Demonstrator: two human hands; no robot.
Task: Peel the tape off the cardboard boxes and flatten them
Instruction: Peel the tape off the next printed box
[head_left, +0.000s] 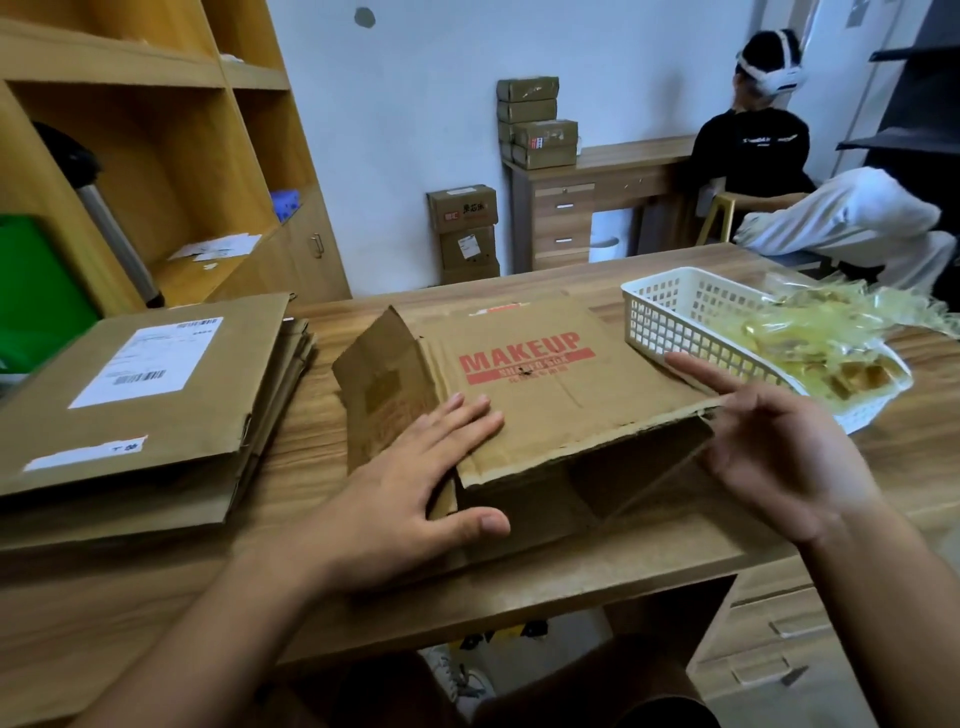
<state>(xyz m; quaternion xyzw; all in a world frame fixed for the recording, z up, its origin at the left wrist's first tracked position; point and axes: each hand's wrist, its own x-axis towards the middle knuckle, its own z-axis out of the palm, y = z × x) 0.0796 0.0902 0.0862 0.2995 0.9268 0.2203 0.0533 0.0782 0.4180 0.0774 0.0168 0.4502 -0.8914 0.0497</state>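
Note:
A brown cardboard box (540, 374) printed "MAKEUP" in red lies on the wooden desk, its near end open and one flap sticking up on the left. My left hand (415, 483) rests flat on the box's near left corner, fingers straight on the top panel and thumb along the open front edge. Beside the box's right end my right hand (774, 441) hovers with its fingers spread, holding nothing. A stack of flattened boxes (140, 405) with a white shipping label lies to the left.
A white plastic basket (675, 322) full of crumpled yellowish tape (810, 332) stands at the right. Wooden shelves rise on the left. Sealed boxes (462, 208) are stacked by the far wall and on a desk, where a person in a headset (753, 140) sits.

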